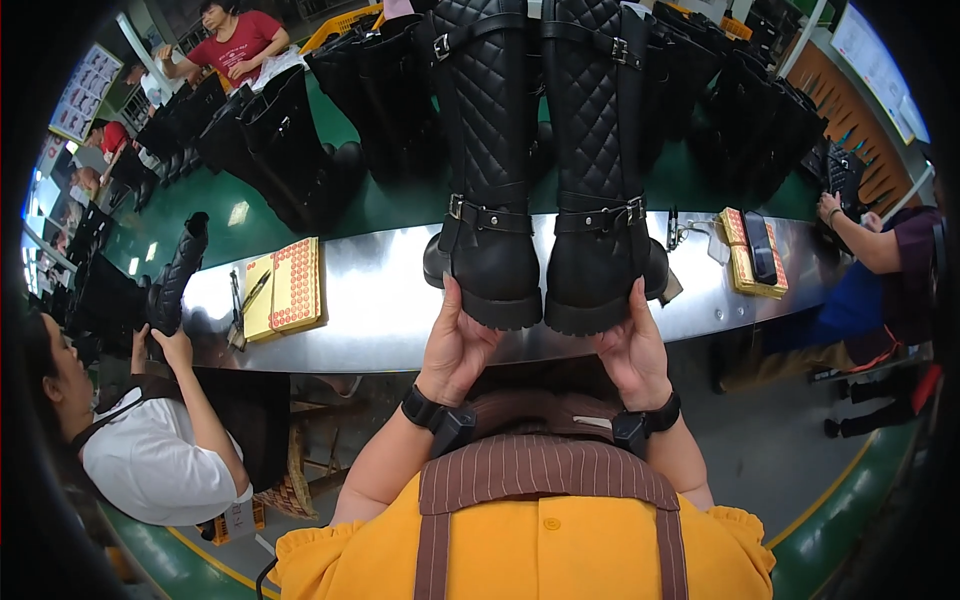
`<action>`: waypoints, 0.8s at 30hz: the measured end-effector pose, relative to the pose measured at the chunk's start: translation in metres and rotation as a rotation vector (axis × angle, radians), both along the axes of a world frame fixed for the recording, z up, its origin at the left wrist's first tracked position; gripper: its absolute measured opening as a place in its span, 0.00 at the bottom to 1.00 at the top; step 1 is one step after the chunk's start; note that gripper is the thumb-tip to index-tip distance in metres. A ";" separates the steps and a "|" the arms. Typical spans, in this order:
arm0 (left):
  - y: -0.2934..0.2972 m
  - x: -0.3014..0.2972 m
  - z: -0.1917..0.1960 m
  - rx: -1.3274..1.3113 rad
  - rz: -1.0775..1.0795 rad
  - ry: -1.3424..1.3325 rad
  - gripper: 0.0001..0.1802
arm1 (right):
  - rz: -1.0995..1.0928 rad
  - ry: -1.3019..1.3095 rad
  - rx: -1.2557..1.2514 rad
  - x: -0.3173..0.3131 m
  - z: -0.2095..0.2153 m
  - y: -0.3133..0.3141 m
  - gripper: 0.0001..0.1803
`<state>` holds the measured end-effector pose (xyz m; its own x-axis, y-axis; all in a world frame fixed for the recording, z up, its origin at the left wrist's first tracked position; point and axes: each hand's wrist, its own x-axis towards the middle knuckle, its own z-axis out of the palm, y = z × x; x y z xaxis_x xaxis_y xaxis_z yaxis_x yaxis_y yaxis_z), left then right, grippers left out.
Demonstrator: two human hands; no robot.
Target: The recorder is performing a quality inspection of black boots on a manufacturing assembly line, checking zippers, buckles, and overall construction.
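Note:
Two tall black boots with quilted shafts and buckled straps are held upright side by side in front of me, heels toward me. My left hand (pixel 459 345) grips the left boot (pixel 489 250) low at the heel, thumb on its back and fingers under the sole. In the same way my right hand (pixel 634 350) holds the right boot (pixel 598 255), thumb up along the heel. A narrow gap separates the two boots. Their shaft tops run out of the picture. Beneath them lies the shiny metal edge of the workbench (pixel 385 275).
Stacks of yellow sheets with red dots (pixel 297 300) lie left, beside a pen (pixel 257 288). On another stack (pixel 738 270) at right rests a phone (pixel 761 250). More black boots (pixel 275 165) stand on the green surface beyond. Co-workers sit close by, left (pixel 160 460) and right (pixel 880 250).

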<state>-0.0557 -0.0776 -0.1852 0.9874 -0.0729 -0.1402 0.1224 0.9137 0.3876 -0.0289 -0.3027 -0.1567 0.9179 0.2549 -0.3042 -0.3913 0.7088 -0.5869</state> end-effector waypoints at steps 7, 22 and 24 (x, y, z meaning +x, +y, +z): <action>-0.002 0.004 0.002 0.082 -0.001 0.007 0.33 | -0.014 -0.001 -0.048 0.005 -0.001 -0.002 0.28; -0.006 0.011 -0.011 0.210 0.035 -0.014 0.37 | -0.006 -0.098 -0.081 0.014 -0.027 -0.009 0.28; -0.004 0.013 -0.019 0.170 0.046 -0.016 0.37 | -0.004 -0.117 -0.080 0.014 -0.032 -0.011 0.28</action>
